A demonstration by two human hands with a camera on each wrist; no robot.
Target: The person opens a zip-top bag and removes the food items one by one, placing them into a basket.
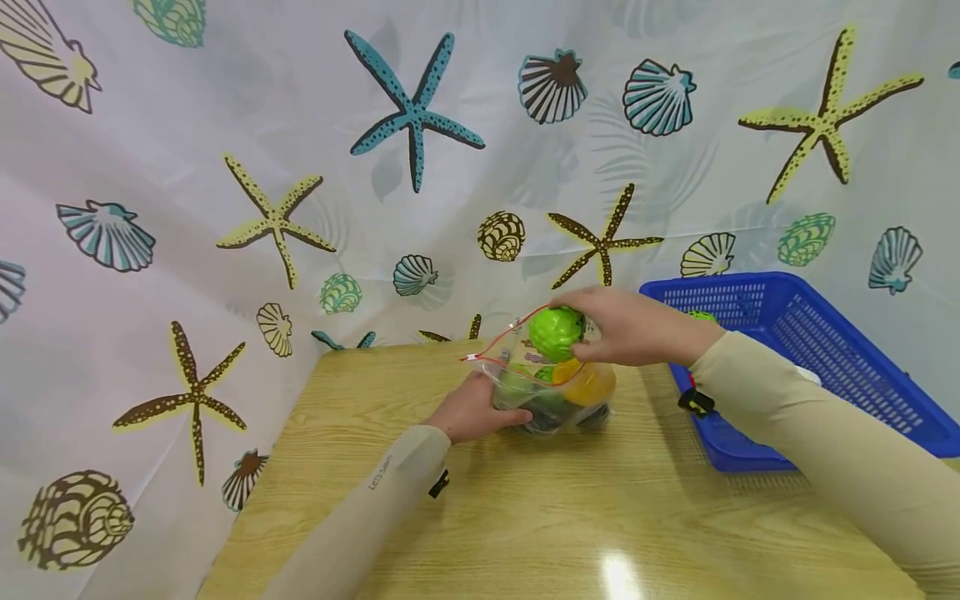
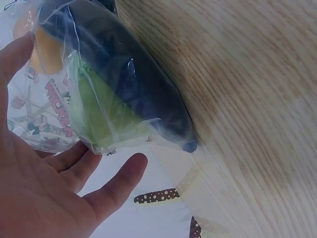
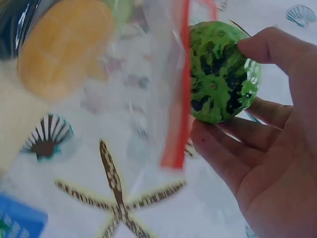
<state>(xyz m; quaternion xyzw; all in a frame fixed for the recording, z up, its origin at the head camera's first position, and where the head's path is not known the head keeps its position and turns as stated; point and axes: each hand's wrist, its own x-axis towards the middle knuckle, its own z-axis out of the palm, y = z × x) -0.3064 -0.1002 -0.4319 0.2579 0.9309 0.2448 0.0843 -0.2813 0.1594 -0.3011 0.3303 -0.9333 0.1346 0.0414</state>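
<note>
My left hand [image 1: 480,408] holds a clear zip bag [image 1: 551,427] with a red seal by its left side, thumb in front and fingers behind. The bag stands on the table, its mouth spread. Through the plastic show a long dark eggplant [image 2: 143,89], a green pear-like fruit [image 2: 99,106] and an orange, mango-like fruit [image 1: 592,385]. My right hand [image 1: 618,325] grips a bumpy green custard apple [image 1: 557,333] between thumb and fingers, overlapping the bag's mouth in the head view. Dark patches mark its underside [image 3: 218,74] in the right wrist view.
A blue plastic basket [image 1: 750,302] stands on the right of the wooden table [image 1: 480,517], partly behind my right forearm. Inside it show a bumpy green item [image 1: 702,316] and a small white one [image 1: 808,376]. A shell-and-starfish curtain [image 1: 465,183] hangs behind the table.
</note>
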